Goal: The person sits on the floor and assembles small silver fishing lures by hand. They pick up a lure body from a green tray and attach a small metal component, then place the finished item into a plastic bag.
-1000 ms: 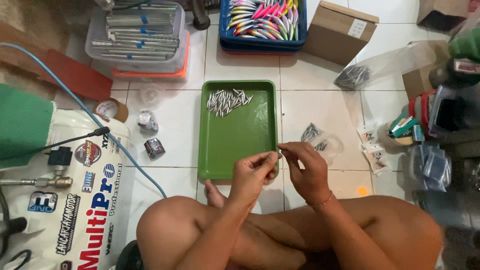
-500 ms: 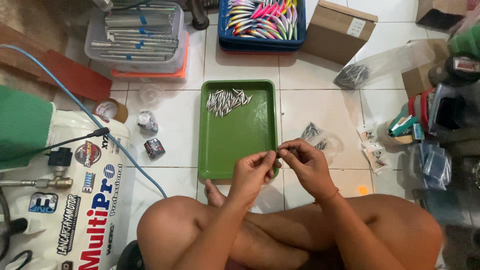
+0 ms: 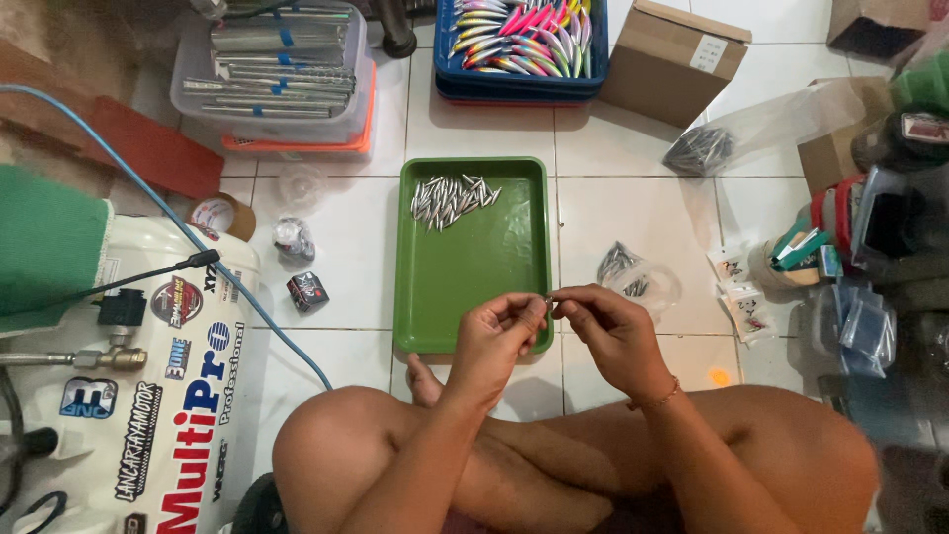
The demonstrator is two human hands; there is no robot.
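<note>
My left hand (image 3: 499, 331) and my right hand (image 3: 603, 321) meet over the near right corner of a green tray (image 3: 474, 287) on the tiled floor. Both pinch one small silvery metal piece (image 3: 550, 300) between their fingertips. At the far end of the tray lies a pile of several small silver lure bodies (image 3: 450, 198). My crossed bare legs fill the bottom of the view.
A white compressor tank (image 3: 148, 396) with a blue hose (image 3: 247, 297) stands at the left. Beyond the tray are a clear box of metal strips (image 3: 277, 69), a blue crate of coloured lures (image 3: 519, 40) and a cardboard box (image 3: 672, 54). Plastic bags of parts (image 3: 633, 272) lie to the right.
Both hands stay together at the tray's near right corner; the fingers have shifted slightly on the small piece.
</note>
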